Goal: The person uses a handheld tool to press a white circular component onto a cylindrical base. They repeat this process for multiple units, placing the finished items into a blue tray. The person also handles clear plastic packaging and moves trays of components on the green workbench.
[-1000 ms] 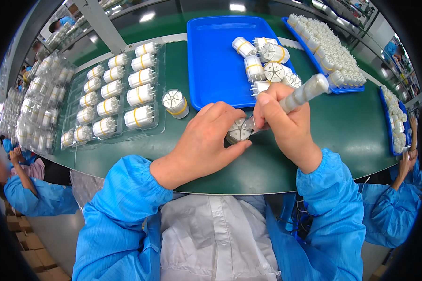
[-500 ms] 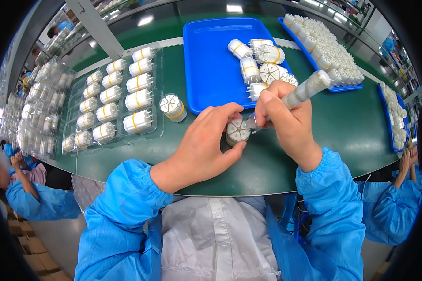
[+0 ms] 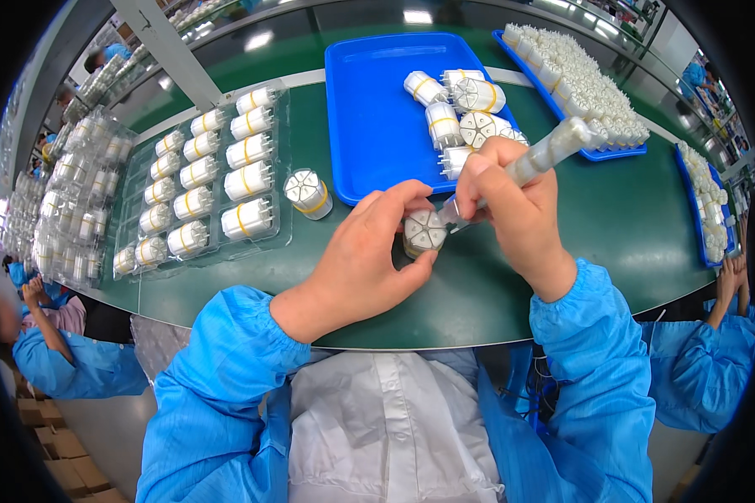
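White cylinder [image 3: 424,230] steadied upright by left hand [image 3: 356,256], curled around side, apparently leaving top exposed; translucent tube [image 3: 552,150] pinched by right hand [image 3: 516,214].

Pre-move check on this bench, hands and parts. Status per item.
1. White cylinder with segmented top steadied: ok, left hand curls around it, segmented face up.
2. Translucent tube-shaped tool secure: ok, gripped in right hand, slanting down toward the cylinder.
3. Tool tip touching cylinder: cannot tell; it is at the top's right edge, contact unclear.
4. White cylinder with yellow band out of the way: ok, stands apart from the left hand, beside the clear plastic tray.
5. White cylinders in blue rectangular tray neatly lined up: not ok, jumbled on its right side.
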The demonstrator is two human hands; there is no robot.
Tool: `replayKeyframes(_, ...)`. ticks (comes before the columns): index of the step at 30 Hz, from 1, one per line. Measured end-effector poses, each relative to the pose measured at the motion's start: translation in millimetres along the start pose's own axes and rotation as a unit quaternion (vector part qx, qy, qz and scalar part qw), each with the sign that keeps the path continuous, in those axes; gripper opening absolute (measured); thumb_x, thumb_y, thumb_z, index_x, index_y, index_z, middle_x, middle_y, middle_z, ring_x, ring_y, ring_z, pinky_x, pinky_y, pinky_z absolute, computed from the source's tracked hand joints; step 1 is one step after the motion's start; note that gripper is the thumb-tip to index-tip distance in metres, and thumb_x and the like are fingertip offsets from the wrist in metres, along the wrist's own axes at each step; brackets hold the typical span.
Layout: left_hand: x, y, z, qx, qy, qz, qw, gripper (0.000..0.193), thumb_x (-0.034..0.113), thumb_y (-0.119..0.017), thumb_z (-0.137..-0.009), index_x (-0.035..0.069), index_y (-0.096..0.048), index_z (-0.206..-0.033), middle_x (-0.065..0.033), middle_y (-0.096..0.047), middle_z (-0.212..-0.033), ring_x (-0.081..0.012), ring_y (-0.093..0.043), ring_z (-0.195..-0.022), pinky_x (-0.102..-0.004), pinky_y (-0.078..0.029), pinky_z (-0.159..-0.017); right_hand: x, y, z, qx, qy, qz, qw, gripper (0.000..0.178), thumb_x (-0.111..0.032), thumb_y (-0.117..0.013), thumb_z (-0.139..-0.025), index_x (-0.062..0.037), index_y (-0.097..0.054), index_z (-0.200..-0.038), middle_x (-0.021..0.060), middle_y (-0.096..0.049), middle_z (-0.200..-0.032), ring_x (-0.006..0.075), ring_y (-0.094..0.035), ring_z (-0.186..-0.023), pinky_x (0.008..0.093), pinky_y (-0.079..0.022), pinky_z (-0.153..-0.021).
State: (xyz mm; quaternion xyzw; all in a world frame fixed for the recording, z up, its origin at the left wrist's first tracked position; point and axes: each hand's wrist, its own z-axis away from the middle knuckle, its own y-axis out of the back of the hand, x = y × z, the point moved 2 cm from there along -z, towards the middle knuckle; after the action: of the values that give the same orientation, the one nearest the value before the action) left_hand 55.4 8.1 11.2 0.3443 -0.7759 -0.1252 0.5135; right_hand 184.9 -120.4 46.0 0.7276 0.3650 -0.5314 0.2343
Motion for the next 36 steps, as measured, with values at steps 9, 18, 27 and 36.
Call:
replayKeyframes(9,5,5,-3,-0.052,0.038,-0.127,0.99,0.062,0.005,-0.075,-0.075,0.001,-0.048,-0.131,-0.0145,-0.062,-0.117,-0.0242,-0.061,-0.105,-0.0317,-0.05,-0.084,7,-4,3,-0.021,0.006,0.029,0.999,0.026,-0.013,-0.058,-0.095,-0.0072,-0.051,-0.07,-0.0016,-0.055,-0.063,0.0051,-0.048,-0.059,0.0247,-0.038,-0.053)
replayKeyframes(18,3,1,0,-0.038,0.008,0.002,0.999,0.064,0.003,-0.073,-0.075,0.002,-0.047,-0.133,-0.0131,-0.062,-0.118,-0.0244,-0.062,-0.111,-0.0327,-0.049,-0.088,3,1,2,-0.016,0.023,0.019,0.999,0.026,-0.012,-0.058,-0.094,-0.0077,-0.051,-0.069,-0.001,-0.056,-0.063,0.005,-0.048,-0.059,0.0245,-0.038,-0.053)
replayKeyframes(27,6,3,-3,-0.035,-0.023,-0.077,0.996,0.062,0.011,-0.081,-0.076,0.002,-0.051,-0.13,-0.0117,-0.061,-0.11,-0.0258,-0.056,-0.094,-0.0346,-0.048,-0.08,12,-1,2,-0.023,0.047,0.042,0.998,0.028,-0.012,-0.057,-0.095,-0.008,-0.051,-0.068,0.0003,-0.056,-0.064,0.0057,-0.048,-0.058,0.0246,-0.038,-0.053)
replayKeyframes(36,26,68,35,-0.012,0.053,-0.249,0.967,0.062,0.007,-0.071,-0.078,0.001,-0.045,-0.134,-0.0172,-0.055,-0.114,-0.0357,-0.057,-0.097,-0.042,-0.049,-0.083,6,-6,4,-0.002,0.012,0.052,0.999,0.026,-0.013,-0.057,-0.097,-0.0051,-0.053,-0.072,0.0008,-0.057,-0.065,0.007,-0.051,-0.059,0.025,-0.041,-0.054)
